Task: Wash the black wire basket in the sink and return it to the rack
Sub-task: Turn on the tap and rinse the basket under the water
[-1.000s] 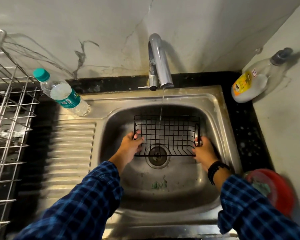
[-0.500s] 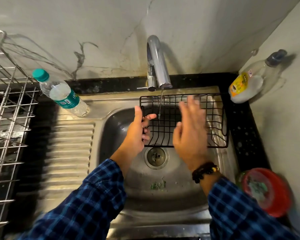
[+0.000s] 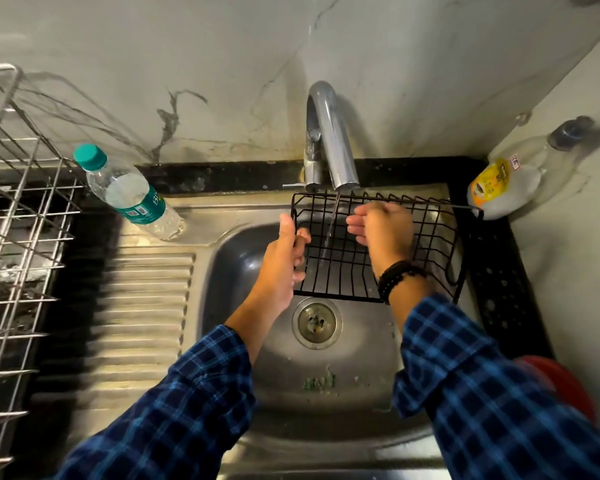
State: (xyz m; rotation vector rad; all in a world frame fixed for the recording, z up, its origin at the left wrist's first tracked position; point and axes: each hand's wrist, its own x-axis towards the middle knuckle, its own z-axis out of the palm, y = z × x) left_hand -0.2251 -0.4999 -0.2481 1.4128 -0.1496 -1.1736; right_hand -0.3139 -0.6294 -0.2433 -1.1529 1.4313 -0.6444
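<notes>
The black wire basket (image 3: 433, 237) is held up over the steel sink (image 3: 243, 258), right under the tap (image 3: 329, 140). A thin stream of water runs from the spout down through the basket's wires. My left hand (image 3: 281, 265) grips the basket's left edge, thumb on top of the rim. My right hand (image 3: 385, 233) is inside the basket with its fingers curled loosely against the wires beside the stream. It hides part of the basket's floor. The silver wire rack (image 3: 11, 216) stands at the far left.
A water bottle (image 3: 129, 195) with a teal cap leans on the drainboard's back left corner. A soap bottle (image 3: 503, 188) lies on the black counter at the back right. A red bowl (image 3: 565, 382) sits at the right, behind my sleeve. The drain (image 3: 316, 322) lies below the basket.
The basket rose from the sink floor up to the spout and shifted right. My right hand let go of its right edge and moved inside it, fingers now curled.
</notes>
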